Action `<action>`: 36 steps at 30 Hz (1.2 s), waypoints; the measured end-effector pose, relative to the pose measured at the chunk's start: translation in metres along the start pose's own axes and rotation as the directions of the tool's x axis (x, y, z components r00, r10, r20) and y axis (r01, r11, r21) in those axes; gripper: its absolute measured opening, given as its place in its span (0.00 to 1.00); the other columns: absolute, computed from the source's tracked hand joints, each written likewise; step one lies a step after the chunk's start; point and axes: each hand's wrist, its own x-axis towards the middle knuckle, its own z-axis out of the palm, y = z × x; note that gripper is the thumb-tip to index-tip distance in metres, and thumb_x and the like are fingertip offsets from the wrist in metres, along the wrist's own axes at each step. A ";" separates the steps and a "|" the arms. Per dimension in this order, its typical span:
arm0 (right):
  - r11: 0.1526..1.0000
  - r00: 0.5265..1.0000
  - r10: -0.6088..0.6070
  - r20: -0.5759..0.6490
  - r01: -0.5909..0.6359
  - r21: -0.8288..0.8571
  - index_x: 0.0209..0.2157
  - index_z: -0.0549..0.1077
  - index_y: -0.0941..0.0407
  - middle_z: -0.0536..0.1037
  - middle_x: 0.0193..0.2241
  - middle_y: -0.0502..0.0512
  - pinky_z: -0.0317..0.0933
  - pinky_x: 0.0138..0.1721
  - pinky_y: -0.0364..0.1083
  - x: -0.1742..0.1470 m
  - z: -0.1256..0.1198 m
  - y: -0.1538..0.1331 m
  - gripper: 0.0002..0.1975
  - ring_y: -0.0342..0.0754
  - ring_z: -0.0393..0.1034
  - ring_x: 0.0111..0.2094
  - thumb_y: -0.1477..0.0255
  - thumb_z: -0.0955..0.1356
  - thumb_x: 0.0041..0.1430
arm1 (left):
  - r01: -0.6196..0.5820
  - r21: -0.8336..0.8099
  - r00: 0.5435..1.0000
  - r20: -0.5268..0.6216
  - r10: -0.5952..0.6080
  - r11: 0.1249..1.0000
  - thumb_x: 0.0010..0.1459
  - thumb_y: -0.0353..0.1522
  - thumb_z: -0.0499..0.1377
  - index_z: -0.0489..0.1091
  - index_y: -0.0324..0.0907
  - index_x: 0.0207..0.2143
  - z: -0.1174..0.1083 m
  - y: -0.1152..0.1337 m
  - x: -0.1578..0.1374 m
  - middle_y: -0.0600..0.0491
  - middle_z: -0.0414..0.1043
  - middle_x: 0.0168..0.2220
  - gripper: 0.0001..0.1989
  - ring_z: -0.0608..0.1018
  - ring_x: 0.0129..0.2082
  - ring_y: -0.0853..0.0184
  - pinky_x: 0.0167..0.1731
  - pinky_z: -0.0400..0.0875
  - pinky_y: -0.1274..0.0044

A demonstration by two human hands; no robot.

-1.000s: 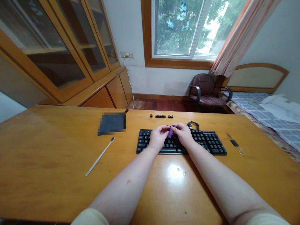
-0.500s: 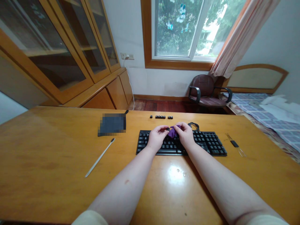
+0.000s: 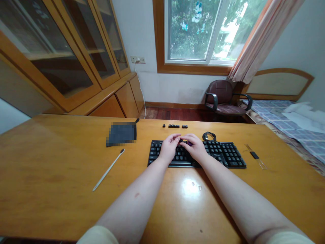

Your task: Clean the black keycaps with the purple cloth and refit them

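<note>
A black keyboard [image 3: 223, 154] lies on the wooden table [image 3: 63, 162]. Both hands meet over its upper middle. My right hand [image 3: 195, 149] is closed over a small purple object [image 3: 189, 143], of which only a sliver shows between the fingers. My left hand [image 3: 169, 147] pinches a small black keycap [image 3: 180, 140] right beside it, fingertips touching the right hand's. A short row of loose black keycaps [image 3: 174, 126] lies behind the keyboard.
A dark pouch [image 3: 121, 134] and a long thin white tool [image 3: 108, 169] lie to the left. A coiled black cable [image 3: 209, 136] sits behind the keyboard. A clear strip with a black piece [image 3: 254, 155] lies to the right. An armchair [image 3: 223, 99] stands beyond the table.
The hands have sunk closer to the keys. The purple object, plainly visible between the fingers before, is now almost covered by my right hand.
</note>
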 end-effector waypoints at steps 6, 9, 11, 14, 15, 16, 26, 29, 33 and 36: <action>0.997 0.993 0.069 -0.096 -0.073 -0.038 0.36 0.75 0.52 0.76 0.36 0.54 0.64 0.43 0.48 0.002 -0.004 0.002 0.09 0.48 0.70 0.39 0.67 0.67 0.54 | 0.004 0.028 1.000 0.020 -0.005 1.000 0.54 0.36 0.58 0.69 0.39 0.43 0.001 0.000 0.000 0.48 0.73 0.39 0.16 0.75 0.34 0.70 0.41 0.70 0.74; 0.973 0.969 0.177 -0.173 -0.199 -0.116 0.39 0.76 0.53 0.77 0.37 0.55 0.63 0.44 0.50 0.006 -0.012 0.007 0.11 0.49 0.71 0.39 0.66 0.66 0.55 | 0.022 0.022 1.000 0.001 -0.022 1.000 0.55 0.36 0.57 0.68 0.39 0.44 0.003 0.003 -0.002 0.48 0.72 0.38 0.16 0.74 0.31 0.72 0.39 0.70 0.75; 0.946 0.961 0.248 -0.118 -0.267 -0.182 0.39 0.76 0.53 0.78 0.37 0.55 0.63 0.44 0.50 0.008 -0.018 0.012 0.11 0.50 0.71 0.39 0.66 0.66 0.54 | 0.026 0.030 1.000 0.004 -0.026 0.999 0.55 0.36 0.56 0.69 0.39 0.43 0.003 0.004 -0.002 0.48 0.72 0.37 0.15 0.74 0.30 0.73 0.39 0.70 0.76; 0.923 0.959 0.277 0.066 -0.246 -0.295 0.37 0.77 0.52 0.79 0.37 0.54 0.63 0.45 0.50 0.010 -0.022 0.020 0.10 0.50 0.72 0.40 0.68 0.66 0.54 | 0.023 0.049 1.000 0.014 -0.024 0.999 0.55 0.35 0.56 0.69 0.38 0.42 0.002 0.004 -0.002 0.48 0.72 0.37 0.14 0.74 0.30 0.73 0.38 0.69 0.76; 0.921 0.957 0.267 0.117 -0.217 -0.324 0.37 0.77 0.52 0.79 0.37 0.54 0.63 0.45 0.49 0.010 -0.022 0.022 0.10 0.50 0.72 0.40 0.69 0.66 0.54 | 0.020 0.053 1.000 0.014 -0.020 0.998 0.55 0.35 0.56 0.69 0.38 0.42 0.002 0.003 -0.002 0.48 0.72 0.37 0.14 0.74 0.30 0.73 0.37 0.69 0.77; 0.919 0.955 0.252 0.158 -0.185 -0.347 0.38 0.77 0.52 0.79 0.37 0.54 0.63 0.45 0.49 0.010 -0.022 0.023 0.10 0.50 0.72 0.40 0.69 0.66 0.54 | 0.016 0.055 1.000 0.015 -0.017 0.998 0.55 0.35 0.56 0.69 0.38 0.42 0.002 0.003 -0.002 0.49 0.72 0.37 0.13 0.74 0.30 0.73 0.37 0.69 0.77; 0.890 0.944 0.198 0.263 -0.061 -0.451 0.37 0.78 0.53 0.78 0.36 0.54 0.64 0.41 0.44 0.009 -0.019 0.020 0.10 0.47 0.72 0.37 0.71 0.65 0.56 | 0.028 0.039 1.000 0.004 -0.028 0.999 0.54 0.33 0.56 0.69 0.37 0.40 0.004 0.005 -0.002 0.49 0.72 0.35 0.12 0.74 0.29 0.74 0.36 0.69 0.77; 0.881 0.942 0.205 0.266 -0.059 -0.470 0.35 0.78 0.53 0.78 0.35 0.54 0.64 0.39 0.44 0.008 -0.018 0.015 0.10 0.47 0.72 0.36 0.71 0.65 0.55 | 0.025 0.036 1.000 0.007 -0.025 0.999 0.54 0.33 0.56 0.69 0.37 0.40 0.004 0.005 -0.002 0.49 0.72 0.35 0.12 0.74 0.29 0.73 0.37 0.69 0.77; 0.853 0.947 0.225 0.229 -0.078 -0.516 0.32 0.78 0.52 0.79 0.35 0.54 0.64 0.39 0.44 0.008 -0.016 0.006 0.09 0.48 0.72 0.37 0.70 0.65 0.55 | 0.012 0.044 1.000 0.016 -0.013 0.999 0.54 0.33 0.57 0.69 0.38 0.40 0.004 0.004 -0.003 0.49 0.72 0.35 0.12 0.74 0.29 0.73 0.37 0.69 0.77; 0.828 0.937 0.255 0.239 -0.084 -0.555 0.30 0.78 0.52 0.77 0.39 0.54 0.63 0.36 0.44 0.009 -0.014 -0.002 0.12 0.48 0.72 0.36 0.66 0.63 0.57 | 0.004 0.038 1.000 0.015 -0.004 0.999 0.54 0.33 0.57 0.70 0.38 0.40 0.004 0.004 -0.003 0.49 0.72 0.35 0.11 0.74 0.29 0.73 0.38 0.69 0.76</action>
